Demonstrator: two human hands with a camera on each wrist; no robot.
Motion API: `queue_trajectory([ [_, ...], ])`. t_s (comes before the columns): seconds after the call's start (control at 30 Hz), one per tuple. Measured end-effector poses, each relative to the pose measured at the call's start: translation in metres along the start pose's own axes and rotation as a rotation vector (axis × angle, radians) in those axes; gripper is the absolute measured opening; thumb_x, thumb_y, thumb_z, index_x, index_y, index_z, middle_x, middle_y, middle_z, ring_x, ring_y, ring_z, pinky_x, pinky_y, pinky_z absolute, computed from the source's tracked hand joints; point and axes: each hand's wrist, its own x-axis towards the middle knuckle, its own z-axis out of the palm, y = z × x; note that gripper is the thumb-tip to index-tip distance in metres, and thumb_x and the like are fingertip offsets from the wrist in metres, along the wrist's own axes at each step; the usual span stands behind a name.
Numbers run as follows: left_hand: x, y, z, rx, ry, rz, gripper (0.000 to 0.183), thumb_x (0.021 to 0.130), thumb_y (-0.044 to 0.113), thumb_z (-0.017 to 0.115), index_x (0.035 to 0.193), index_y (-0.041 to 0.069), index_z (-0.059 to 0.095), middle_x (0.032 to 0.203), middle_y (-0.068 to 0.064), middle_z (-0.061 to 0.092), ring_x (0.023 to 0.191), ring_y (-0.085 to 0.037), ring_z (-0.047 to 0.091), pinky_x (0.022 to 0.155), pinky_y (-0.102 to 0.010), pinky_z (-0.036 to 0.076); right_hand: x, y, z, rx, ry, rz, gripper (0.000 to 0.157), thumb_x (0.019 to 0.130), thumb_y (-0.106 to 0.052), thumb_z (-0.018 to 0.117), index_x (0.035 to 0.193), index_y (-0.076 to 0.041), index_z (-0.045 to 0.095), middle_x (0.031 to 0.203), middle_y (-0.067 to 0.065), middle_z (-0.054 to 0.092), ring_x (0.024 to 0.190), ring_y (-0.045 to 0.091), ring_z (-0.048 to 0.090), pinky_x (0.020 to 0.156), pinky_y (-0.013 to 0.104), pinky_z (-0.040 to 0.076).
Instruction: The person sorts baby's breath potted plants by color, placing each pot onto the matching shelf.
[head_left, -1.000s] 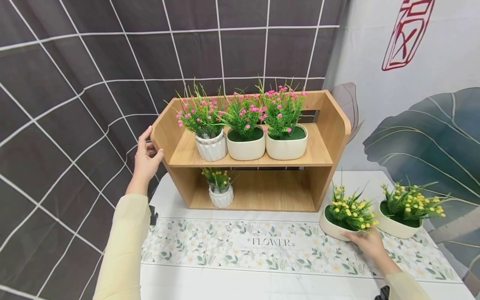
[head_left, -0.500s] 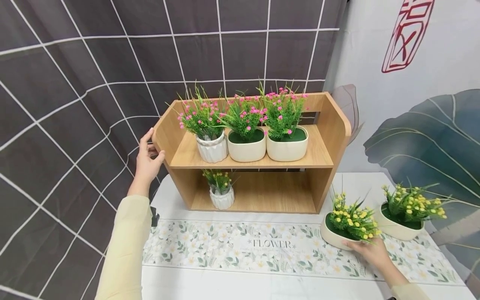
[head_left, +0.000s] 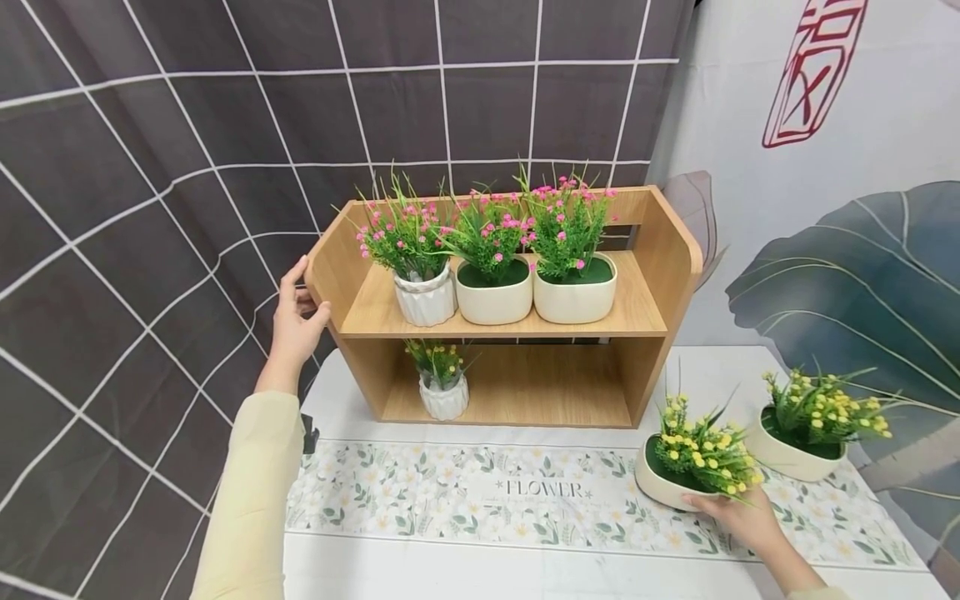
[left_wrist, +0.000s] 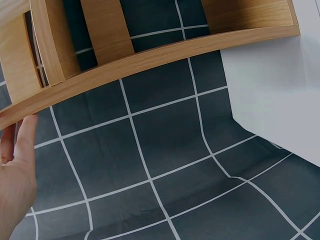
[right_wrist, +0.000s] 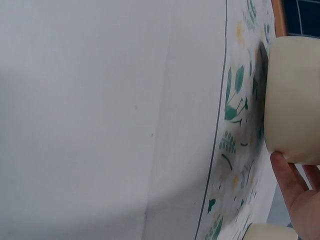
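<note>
My right hand [head_left: 746,518] grips the near end of a cream oval flowerpot [head_left: 663,487] with yellow flowers, low over the floral strip of the table. In the right wrist view, the thumb lies along the edge of the cream pot [right_wrist: 294,100]; the other fingers are partly hidden. At the left, my left hand [head_left: 296,329] rests its fingertips against the outer side of a two-tier wooden shelf [head_left: 517,329]. The left wrist view has those fingers [left_wrist: 26,135] nearly straight against the wooden side panel [left_wrist: 150,57].
Three pots of pink flowers, one white fluted [head_left: 425,298] and two cream [head_left: 495,298], stand on the upper tier. A small white pot [head_left: 445,398] with yellow flowers is below, at left. Another cream pot [head_left: 798,457] with yellow flowers stands at the table's right.
The right hand and its flowerpot have shifted slightly toward the person, away from the other cream pot. The left hand stays against the shelf.
</note>
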Motion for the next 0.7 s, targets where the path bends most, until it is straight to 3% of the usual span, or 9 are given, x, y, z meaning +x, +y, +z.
queue_trajectory([
  [0.13, -0.002, 0.001, -0.001, -0.005, 0.001, 0.009, 0.072, 0.087, -0.007, 0.050, 0.149, 0.020, 0.026, 0.116, -0.027, 0.052, 0.108, -0.039, 0.053, 0.094, -0.050, 0.040, -0.003, -0.005, 0.003, -0.001, 0.023, -0.074, 0.080, 0.058, -0.009, 0.088, 0.124, 0.007, 0.045, 0.110, -0.040, 0.036, 0.099, -0.030, 0.032, 0.079, -0.005, 0.030],
  [0.27, -0.002, 0.000, -0.001, -0.006, 0.005, 0.020, 0.072, 0.086, -0.007, 0.050, 0.148, 0.021, 0.028, 0.115, -0.028, 0.052, 0.108, -0.041, 0.052, 0.096, -0.053, 0.040, -0.005, -0.011, 0.005, -0.087, 0.027, -0.132, 0.084, 0.053, -0.012, 0.089, 0.121, 0.010, 0.046, 0.114, -0.006, 0.056, 0.103, -0.033, 0.022, 0.082, -0.006, 0.024],
  [0.37, -0.001, -0.001, -0.001, -0.001, 0.008, 0.028, 0.072, 0.086, -0.007, 0.049, 0.148, 0.021, 0.027, 0.115, -0.029, 0.051, 0.108, -0.042, 0.052, 0.096, -0.056, 0.040, -0.006, -0.018, 0.006, -0.173, 0.034, -0.148, 0.081, 0.050, -0.017, 0.091, 0.115, 0.011, 0.051, 0.105, 0.019, 0.061, 0.100, -0.028, 0.028, 0.079, -0.005, 0.027],
  [0.53, -0.001, -0.002, -0.001, -0.008, 0.013, 0.044, 0.071, 0.086, -0.006, 0.050, 0.148, 0.019, 0.029, 0.114, -0.030, 0.051, 0.106, -0.042, 0.052, 0.096, -0.057, 0.040, -0.005, -0.026, 0.012, -0.230, 0.063, -0.202, 0.073, 0.046, -0.018, 0.092, 0.107, 0.008, 0.059, 0.096, 0.014, 0.066, 0.092, -0.011, 0.049, 0.076, -0.002, 0.032],
  [0.7, -0.001, -0.003, -0.001, -0.015, 0.016, 0.045, 0.070, 0.086, -0.007, 0.050, 0.147, 0.019, 0.029, 0.112, -0.030, 0.051, 0.105, -0.042, 0.052, 0.096, -0.056, 0.041, -0.003, -0.032, 0.019, -0.179, 0.014, -0.230, 0.073, 0.050, -0.018, 0.090, 0.110, 0.007, 0.058, 0.101, 0.016, 0.065, 0.101, -0.025, 0.035, 0.081, -0.005, 0.029],
])
